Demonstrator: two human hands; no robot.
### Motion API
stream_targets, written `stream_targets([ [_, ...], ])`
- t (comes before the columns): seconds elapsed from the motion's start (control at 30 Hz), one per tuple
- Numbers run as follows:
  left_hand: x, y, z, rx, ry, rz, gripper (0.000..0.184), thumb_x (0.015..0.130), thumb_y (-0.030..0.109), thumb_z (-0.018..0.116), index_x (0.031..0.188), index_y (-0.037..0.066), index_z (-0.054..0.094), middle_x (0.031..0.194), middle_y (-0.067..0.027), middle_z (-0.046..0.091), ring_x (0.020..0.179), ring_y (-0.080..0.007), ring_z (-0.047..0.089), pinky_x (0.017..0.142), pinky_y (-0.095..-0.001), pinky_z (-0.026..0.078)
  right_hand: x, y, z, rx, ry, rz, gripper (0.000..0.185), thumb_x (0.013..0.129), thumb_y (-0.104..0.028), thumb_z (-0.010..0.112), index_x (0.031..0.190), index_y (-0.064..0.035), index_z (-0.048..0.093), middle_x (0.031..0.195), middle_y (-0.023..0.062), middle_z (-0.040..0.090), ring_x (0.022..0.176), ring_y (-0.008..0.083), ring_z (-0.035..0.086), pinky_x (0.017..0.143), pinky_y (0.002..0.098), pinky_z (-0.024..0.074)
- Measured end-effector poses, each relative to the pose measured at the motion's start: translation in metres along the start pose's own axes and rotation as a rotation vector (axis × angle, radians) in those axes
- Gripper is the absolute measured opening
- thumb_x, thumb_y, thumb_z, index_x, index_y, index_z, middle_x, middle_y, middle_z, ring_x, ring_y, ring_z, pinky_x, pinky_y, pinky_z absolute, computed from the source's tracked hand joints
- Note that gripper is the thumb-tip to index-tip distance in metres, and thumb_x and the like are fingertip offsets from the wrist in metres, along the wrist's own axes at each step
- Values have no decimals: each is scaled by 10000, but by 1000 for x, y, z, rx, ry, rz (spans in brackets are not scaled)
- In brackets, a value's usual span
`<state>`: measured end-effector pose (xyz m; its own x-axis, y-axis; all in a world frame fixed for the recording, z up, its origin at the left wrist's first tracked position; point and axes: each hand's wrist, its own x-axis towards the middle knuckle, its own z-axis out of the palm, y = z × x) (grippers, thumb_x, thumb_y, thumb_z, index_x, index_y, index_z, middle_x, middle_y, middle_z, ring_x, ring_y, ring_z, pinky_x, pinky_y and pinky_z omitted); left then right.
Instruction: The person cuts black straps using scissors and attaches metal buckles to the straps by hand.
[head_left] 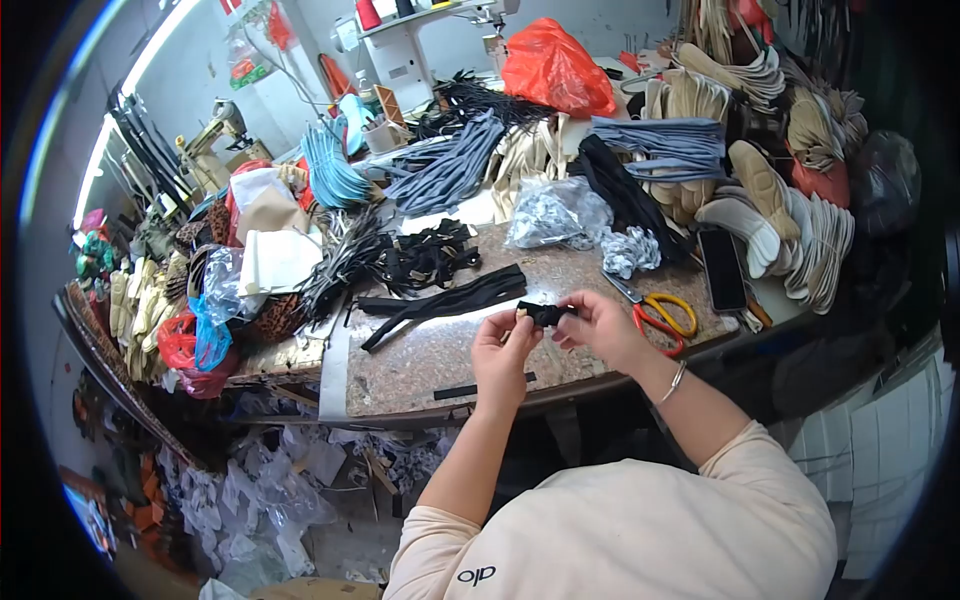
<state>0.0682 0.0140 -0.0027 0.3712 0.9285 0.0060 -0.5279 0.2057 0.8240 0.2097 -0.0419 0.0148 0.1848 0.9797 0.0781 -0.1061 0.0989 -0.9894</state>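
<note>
Both hands meet above the front of the speckled table (400,375), holding a small black fabric bow (545,314) between them. My left hand (503,345) pinches the bow's left end between thumb and fingers. At its right end, my right hand (600,330) grips it, slightly blurred. Behind my hands lie long black fabric strips (450,298). One short black strip (480,387) rests near the table's front edge. Scissors (665,318) with red and yellow handles lie just right of my right hand.
A phone (722,270) lies at the right beside stacked insoles (800,240). Black bows (430,250), grey-blue straps (450,165) and a clear plastic bag (560,212) cover the table's back. A red bag (558,70) stands by a sewing machine (400,65). Plastic scraps (270,490) litter the floor.
</note>
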Motion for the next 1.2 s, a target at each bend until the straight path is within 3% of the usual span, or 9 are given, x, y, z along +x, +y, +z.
stream_targets([
  [0.07, 1, 2, -2, -22, 62, 41, 216, 850, 72, 592, 1048, 1, 542, 860, -79, 590, 705, -108, 550, 650, -193, 454, 3, 0, 3, 56, 18, 6, 223, 822, 12, 572, 1045, 13, 567, 816, 60, 601, 648, 77, 528, 600, 183, 447],
  [0.23, 2, 2, -13, 86, -97, -88, 191, 856, 80, 584, 1025, -2, 549, 794, -69, 589, 697, -107, 550, 644, -198, 451, 5, -10, -5, -60, 7, 61, 290, 797, 53, 573, 1081, -3, 567, 842, 52, 602, 650, 85, 521, 597, 183, 437],
  [0.37, 2, 0, -16, 16, -89, -83, 173, 848, 64, 579, 1006, -3, 555, 795, -69, 588, 691, -106, 547, 643, -200, 453, 12, 1, -10, -410, 83, -363, 380, 742, 50, 614, 1110, -31, 570, 803, 41, 607, 600, 96, 522, 549, 205, 448],
  [0.57, -1, 2, -13, 128, -75, -44, 158, 832, 31, 564, 987, -2, 561, 776, -59, 584, 686, -99, 544, 634, -193, 448, 9, -9, -12, -552, 48, -408, 410, 706, 56, 622, 1101, -46, 583, 788, 40, 611, 568, 107, 510, 535, 217, 444],
  [0.7, -2, 9, -11, 368, -73, 43, 158, 816, 2, 549, 973, 2, 568, 756, -46, 578, 663, -92, 535, 614, -183, 437, 8, -13, -14, -729, 19, -483, 381, 704, 64, 623, 1069, -44, 589, 786, 48, 597, 602, 121, 514, 563, 219, 432],
  [0.9, 6, 17, -13, 420, -95, 35, 161, 810, -9, 543, 969, 5, 567, 741, -39, 572, 635, -87, 523, 593, -179, 428, 16, -9, -15, -720, 13, -628, 336, 708, 42, 627, 1032, -37, 590, 736, 52, 605, 555, 130, 522, 520, 233, 434],
  [1.07, 9, 14, -15, 512, -123, 161, 159, 810, -8, 544, 967, 5, 571, 737, -36, 571, 617, -85, 514, 581, -177, 416, 16, -7, -16, -705, -33, -453, 224, 745, 49, 614, 956, -15, 575, 763, 45, 597, 626, 128, 545, 585, 214, 447],
  [1.2, 8, 17, -13, 481, -100, 100, 157, 811, -11, 542, 964, 3, 576, 742, -35, 573, 620, -80, 514, 575, -176, 407, 18, -7, -18, 213, -234, 239, 137, 782, 53, 592, 908, 0, 580, 812, 52, 602, 649, 125, 561, 621, 208, 468],
])
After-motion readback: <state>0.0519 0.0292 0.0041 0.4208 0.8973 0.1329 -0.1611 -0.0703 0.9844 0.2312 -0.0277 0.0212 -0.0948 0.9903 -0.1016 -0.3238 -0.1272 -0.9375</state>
